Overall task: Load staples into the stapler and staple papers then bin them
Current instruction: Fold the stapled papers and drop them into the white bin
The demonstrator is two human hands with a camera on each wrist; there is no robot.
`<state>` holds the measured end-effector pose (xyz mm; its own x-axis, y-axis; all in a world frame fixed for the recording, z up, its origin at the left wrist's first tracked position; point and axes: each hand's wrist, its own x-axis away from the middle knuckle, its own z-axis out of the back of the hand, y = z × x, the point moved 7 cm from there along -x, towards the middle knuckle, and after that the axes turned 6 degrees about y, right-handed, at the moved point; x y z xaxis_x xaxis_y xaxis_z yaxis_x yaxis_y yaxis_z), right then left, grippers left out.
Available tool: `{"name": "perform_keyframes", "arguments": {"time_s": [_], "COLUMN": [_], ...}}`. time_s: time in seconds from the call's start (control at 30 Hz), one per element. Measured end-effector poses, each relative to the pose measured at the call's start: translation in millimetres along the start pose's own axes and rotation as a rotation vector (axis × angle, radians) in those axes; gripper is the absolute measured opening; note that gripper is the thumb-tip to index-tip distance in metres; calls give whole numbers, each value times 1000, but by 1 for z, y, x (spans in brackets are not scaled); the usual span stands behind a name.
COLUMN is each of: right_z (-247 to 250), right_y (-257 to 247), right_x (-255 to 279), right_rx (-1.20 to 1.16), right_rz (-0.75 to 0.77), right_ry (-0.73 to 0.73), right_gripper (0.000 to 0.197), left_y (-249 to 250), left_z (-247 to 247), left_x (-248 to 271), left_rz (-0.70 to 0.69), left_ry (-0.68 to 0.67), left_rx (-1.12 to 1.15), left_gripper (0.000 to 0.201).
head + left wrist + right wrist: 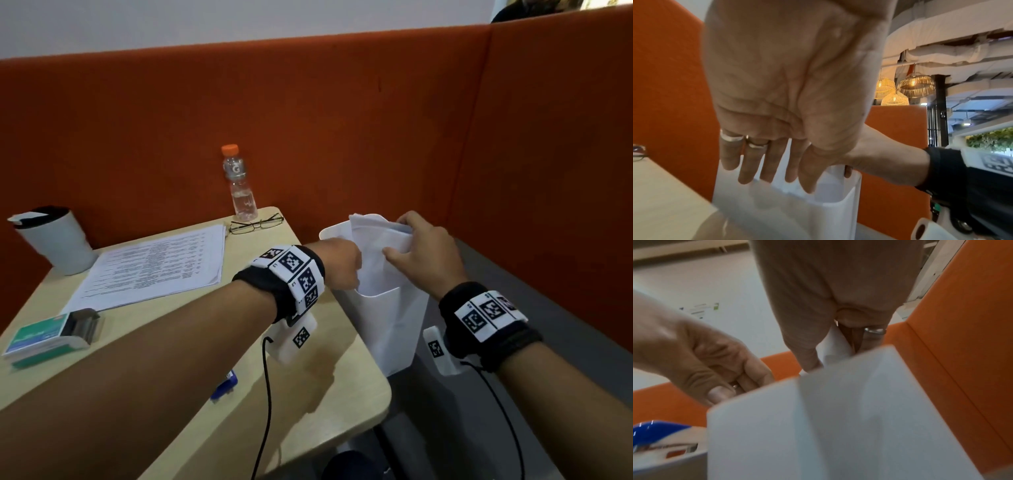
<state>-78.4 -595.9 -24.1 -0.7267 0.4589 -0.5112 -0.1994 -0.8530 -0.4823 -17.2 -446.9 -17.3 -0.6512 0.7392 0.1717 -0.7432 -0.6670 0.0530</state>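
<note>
A white bin (pixel 394 329) stands just off the table's right edge. White stapled papers (pixel 373 240) stick up out of it. My right hand (pixel 421 246) pinches the papers' top edge between thumb and fingers; the right wrist view shows this pinch on the papers (pixel 836 344) above the bin (pixel 838 418). My left hand (pixel 342 263) is at the bin's near-left rim. Its fingers (pixel 764 162) point straight down into the bin (pixel 818 214) against the papers. The blue stapler (pixel 224 383) lies on the table, mostly hidden under my left forearm.
On the table (pixel 325 404) lie a stack of printed sheets (pixel 154 267), a green staple box (pixel 41 334), a white cup (pixel 58 240), a bottle (pixel 239 185) and glasses (pixel 255 222). An orange partition (pixel 342 137) closes off the back and right.
</note>
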Motion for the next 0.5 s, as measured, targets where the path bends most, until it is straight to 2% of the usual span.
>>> {"name": "perform_keyframes", "arguments": {"time_s": [0.1,0.33,0.5], "right_z": [-20,-39,-38], "right_y": [5,6,-3], "right_x": [6,3,11], "right_rx": [105,207,180], "right_rz": [-21,-51,-38], "right_ry": [-60,-196,-173], "right_gripper": [37,23,12], "left_y": [5,-1,-9], "left_z": [-12,-18,-18], "left_x": [1,-4,2], "left_rz": [-8,36,64], "left_ry": [-68,-51,-46], "left_rx": [-21,-6,22], "left_gripper": [38,34,36]}}
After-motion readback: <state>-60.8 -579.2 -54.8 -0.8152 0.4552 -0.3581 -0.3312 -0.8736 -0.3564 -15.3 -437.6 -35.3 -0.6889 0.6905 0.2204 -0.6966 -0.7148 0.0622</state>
